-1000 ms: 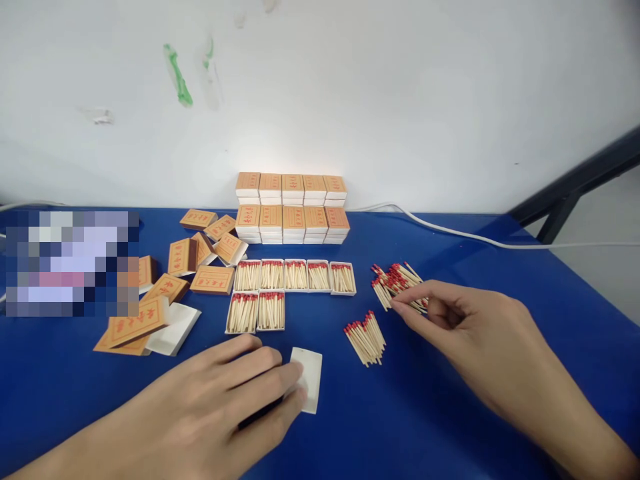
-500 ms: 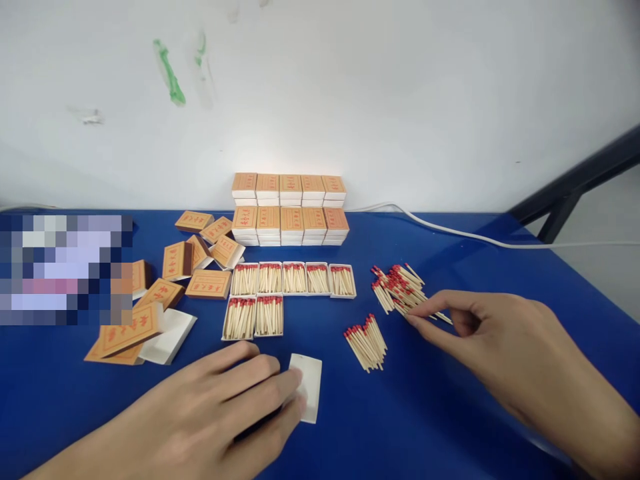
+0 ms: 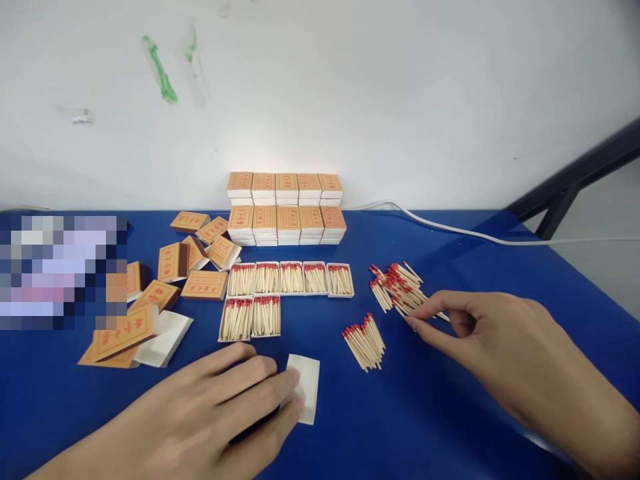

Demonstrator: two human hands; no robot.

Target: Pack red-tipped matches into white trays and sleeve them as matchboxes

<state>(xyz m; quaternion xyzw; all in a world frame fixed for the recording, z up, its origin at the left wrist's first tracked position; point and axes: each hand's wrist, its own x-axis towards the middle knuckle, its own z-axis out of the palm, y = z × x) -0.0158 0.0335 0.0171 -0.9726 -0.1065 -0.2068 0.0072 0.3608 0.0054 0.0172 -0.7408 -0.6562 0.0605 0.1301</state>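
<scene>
My left hand (image 3: 215, 400) rests over the table with its fingertips on the left side of a white matchbox tray (image 3: 309, 380); its thumb is hidden. My right hand (image 3: 480, 353) has thumb and index finger pinched together at the near edge of a loose pile of red-tipped matches (image 3: 400, 283). Exactly how many matches are between the fingertips is hard to make out. Between the hands lies a smaller, roughly lined-up bunch of matches (image 3: 365, 343). Beyond my left hand, several open trays filled with matches (image 3: 267, 317) stand in two rows.
Stacked orange matchboxes (image 3: 287, 220) stand against the white wall (image 3: 400, 100). Loose matchbox sleeves (image 3: 205, 285) are scattered at the left, with a white tray (image 3: 165, 339) among them. A white cable (image 3: 450, 230) runs along the back of the blue table (image 3: 425, 427). A blurred-out patch (image 3: 60, 267) covers the far left.
The view has shifted slightly, so things sit a little further left. Both hands keep nearly the same places, the left at the tray and the right at the match pile.
</scene>
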